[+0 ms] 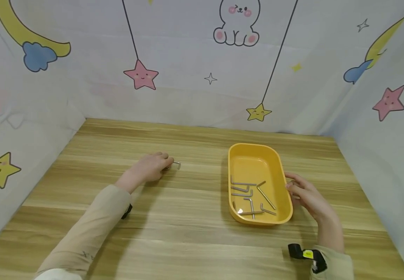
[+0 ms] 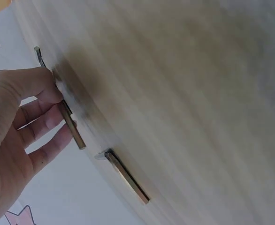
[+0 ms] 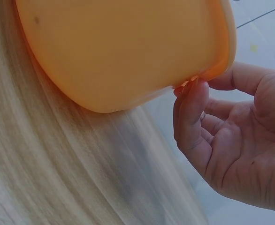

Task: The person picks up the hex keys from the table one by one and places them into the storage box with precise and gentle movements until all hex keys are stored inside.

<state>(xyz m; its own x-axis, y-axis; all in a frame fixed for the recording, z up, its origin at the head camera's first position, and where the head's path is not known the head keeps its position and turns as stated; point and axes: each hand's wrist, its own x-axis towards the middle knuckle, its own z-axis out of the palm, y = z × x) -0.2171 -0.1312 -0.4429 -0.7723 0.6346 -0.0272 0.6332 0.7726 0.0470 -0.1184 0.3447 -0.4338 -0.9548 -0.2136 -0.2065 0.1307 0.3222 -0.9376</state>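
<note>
My left hand (image 1: 149, 167) is low over the left half of the table. It pinches a hex key (image 2: 72, 123) between thumb and fingers, and the key's bent end sticks out to the right in the head view. A second hex key (image 2: 128, 177) lies on the wood close by in the left wrist view; in the head view the hand hides it. On the right, a yellow plastic tray (image 1: 235, 155) holds several L-shaped hex keys in its near half, one of them brass-coloured (image 1: 266, 197). My right hand (image 1: 308, 196) grips the tray's right wall with curled fingers.
The wood-grain table (image 1: 188, 241) is bounded by white cloth (image 1: 188, 101) printed with stars and moons at the back and both sides. A black strap (image 1: 319, 260) sits on the right wrist, and part of another strap (image 1: 126, 212) shows at the left.
</note>
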